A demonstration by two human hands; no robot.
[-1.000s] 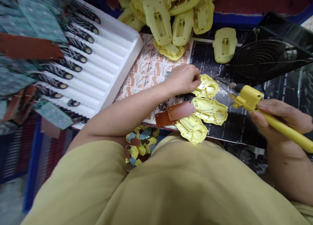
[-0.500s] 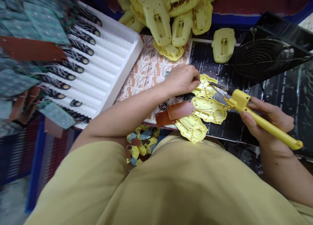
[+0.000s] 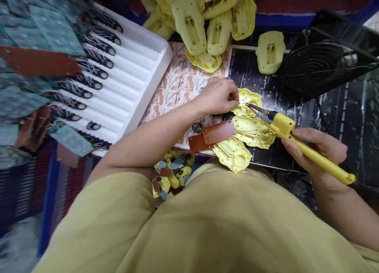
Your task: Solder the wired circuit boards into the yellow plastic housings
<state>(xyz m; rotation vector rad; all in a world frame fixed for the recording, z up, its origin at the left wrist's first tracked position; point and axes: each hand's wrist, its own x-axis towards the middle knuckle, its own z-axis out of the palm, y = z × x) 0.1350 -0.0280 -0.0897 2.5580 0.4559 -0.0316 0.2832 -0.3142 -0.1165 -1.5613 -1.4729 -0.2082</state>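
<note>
My left hand [image 3: 218, 95] rests with pinched fingers on the edge of a yellow plastic shell [image 3: 251, 101] on the black mat. My right hand [image 3: 318, 148] grips a yellow soldering iron [image 3: 299, 140], whose metal tip [image 3: 250, 106] points left and touches that shell close to my left fingers. Two more yellow shells [image 3: 253, 131] [image 3: 232, 154] lie just below, each with thin wires inside. A brown circuit board [image 3: 217, 132] lies against them on the left.
A white foam tray [image 3: 139, 73] with rows of small wired speakers stands at left, beside stacked green and brown boards [image 3: 44, 28]. A heap of yellow housings [image 3: 201, 16] fills the back. A black fan [image 3: 310, 65] sits at right. Scrap parts [image 3: 170, 176] lie near my lap.
My right hand has swung the soldering iron left and up, bringing its tip from beside the shells onto the top shell. My left hand has stayed on that shell.
</note>
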